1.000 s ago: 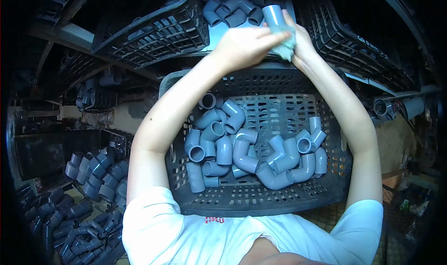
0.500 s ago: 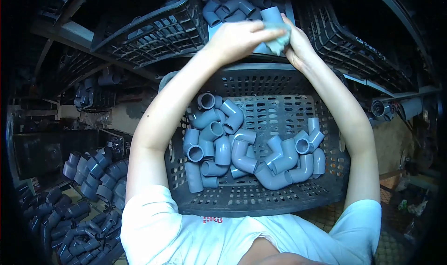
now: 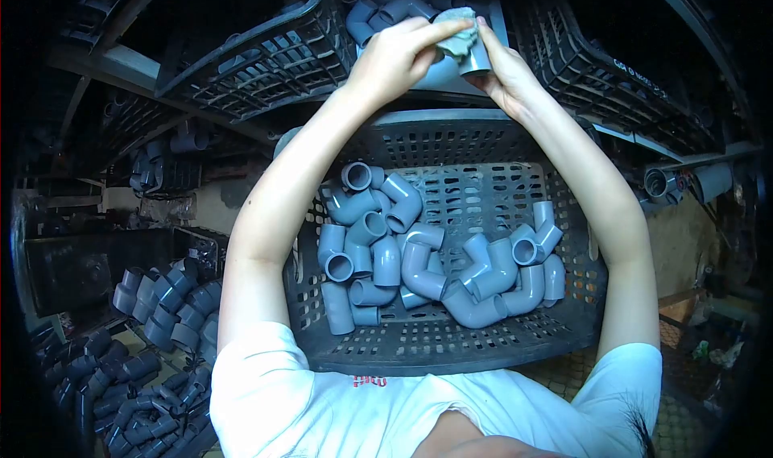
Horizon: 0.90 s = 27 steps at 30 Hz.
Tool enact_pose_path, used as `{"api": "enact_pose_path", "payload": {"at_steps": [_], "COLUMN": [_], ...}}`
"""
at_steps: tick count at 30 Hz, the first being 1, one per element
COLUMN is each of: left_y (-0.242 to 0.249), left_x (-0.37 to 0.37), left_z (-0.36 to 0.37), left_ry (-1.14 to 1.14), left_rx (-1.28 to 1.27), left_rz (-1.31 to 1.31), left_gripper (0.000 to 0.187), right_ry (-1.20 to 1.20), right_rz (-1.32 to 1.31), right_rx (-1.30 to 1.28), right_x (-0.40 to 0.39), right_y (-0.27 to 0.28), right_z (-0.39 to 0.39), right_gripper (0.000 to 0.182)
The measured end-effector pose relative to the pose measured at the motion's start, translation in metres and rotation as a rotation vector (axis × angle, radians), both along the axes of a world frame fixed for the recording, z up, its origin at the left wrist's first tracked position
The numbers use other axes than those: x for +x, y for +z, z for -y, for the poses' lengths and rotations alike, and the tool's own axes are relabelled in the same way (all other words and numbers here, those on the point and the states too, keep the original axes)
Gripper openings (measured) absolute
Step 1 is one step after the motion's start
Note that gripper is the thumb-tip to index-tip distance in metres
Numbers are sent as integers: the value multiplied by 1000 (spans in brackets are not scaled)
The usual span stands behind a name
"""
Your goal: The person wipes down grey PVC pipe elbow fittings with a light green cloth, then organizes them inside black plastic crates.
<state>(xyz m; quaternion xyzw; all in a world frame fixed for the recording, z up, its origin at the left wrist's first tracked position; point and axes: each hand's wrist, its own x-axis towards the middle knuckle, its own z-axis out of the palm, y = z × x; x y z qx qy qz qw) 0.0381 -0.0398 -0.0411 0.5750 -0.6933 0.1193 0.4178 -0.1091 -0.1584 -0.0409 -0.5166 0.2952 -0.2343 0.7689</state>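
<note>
Up at the far edge of the black plastic crate [image 3: 443,116], my left hand [image 3: 393,62] pinches a pale greenish cloth [image 3: 456,41]. The cloth presses against a grey pipe fitting [image 3: 477,60], which my right hand [image 3: 510,76] grips from the right side. Part of the fitting is covered by the cloth and fingers, so its full shape is hidden. Below my hands, the crate holds several grey pipe elbows [image 3: 423,271], lying loose mostly at the left and near side.
More grey elbows [image 3: 403,8] lie beyond my hands. Slatted black crates stand at the upper left [image 3: 266,55] and upper right [image 3: 612,79]. Piles of grey fittings [image 3: 173,301] sit at the lower left. A metal shelf rail [image 3: 636,142] runs along the right.
The cloth has moved up and left along the fitting, baring its lower end. My left hand has shifted slightly with it. The elbows in the crate stay put.
</note>
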Motion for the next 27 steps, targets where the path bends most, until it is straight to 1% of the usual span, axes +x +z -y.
{"api": "enact_pose_path", "payload": {"at_steps": [1, 2, 3, 4, 5, 6, 7, 9, 11, 12, 13, 14, 15, 16, 17, 19, 20, 21, 23, 24, 25, 26, 27], "left_y": [1, 0, -2, -3, -5, 0, 6, 4, 5, 5, 5, -1, -5, -5, -5, 1, 0, 2, -1, 0, -1, -3, -3], "left_x": [-5, -12, -19, -25, -28, -26, -23, -13, -8, -11, -13, -16, -23, -23, -22, -15, -11, -4, 0, -5, -13, -22, -23], "left_z": [-3, -6, -9, -10, -10, -10, -9, 1, -2, -6, -9, -10, -11, -9, -7, -5, -3, 0, -3, -3, -4, -10, -10], "left_ry": [-18, -114, -155, -174, -193, -168, -140, -57, -35, -88, -144, -164, -129, -96, -61, 56, 124, 124, 103, 20, -64, -67, -99], "left_rx": [9, 52, 124, 157, 191, 208, 191, 98, 80, 64, 48, 129, 163, 184, 207, 147, 144, 81, 91, 97, 103, 249, 223], "left_rz": [9, -10, 25, 40, 55, 74, 78, -18, -25, -12, 0, 86, 201, 215, 228, 222, 72, 46, 13, 49, 84, 136, 139], "left_gripper": [64, 64, 64, 63, 63, 63, 61, 61, 61, 61, 62, 62, 61, 60, 59, 58, 59, 61, 63, 64, 65, 67, 68], "right_ry": [0, -2, -3, 78, 79, 21, -38, -52, -39, -25, -25, 47, 119, 181, 183, 39, 14, 13, 82, 15, 15, 75, 137], "right_rz": [1, 26, 51, 59, 56, 51, 48, 19, 0, -17, -15, 1, 16, 9, 6, 15, -46, -42, -78, -25, -24, -52, -82], "right_rx": [-2, -7, -12, 2, 3, 10, 14, 27, -110, -89, -89, -14, 61, 95, 98, 99, 15, 15, 43, 77, 76, 109, 142], "right_x": [1, 0, 0, -2, -3, -4, -4, -3, -2, 0, 0, -2, -2, -1, -1, 2, 2, 3, 2, 2, 1, -1, -1], "right_y": [-3, -6, -8, -8, -11, -7, -3, 1, 4, 4, 3, 2, 1, -2, -4, -5, -5, -6, -9, 5, 5, 3, 1], "right_z": [3, 7, 11, 15, 16, 11, 8, 3, -4, -2, 1, 4, 7, 10, 11, 9, 5, 7, 11, 0, 3, 8, 12], "right_gripper": [61, 61, 61, 63, 63, 64, 65, 65, 64, 60, 60, 56, 52, 50, 50, 50, 51, 51, 51, 53, 53, 55, 57]}}
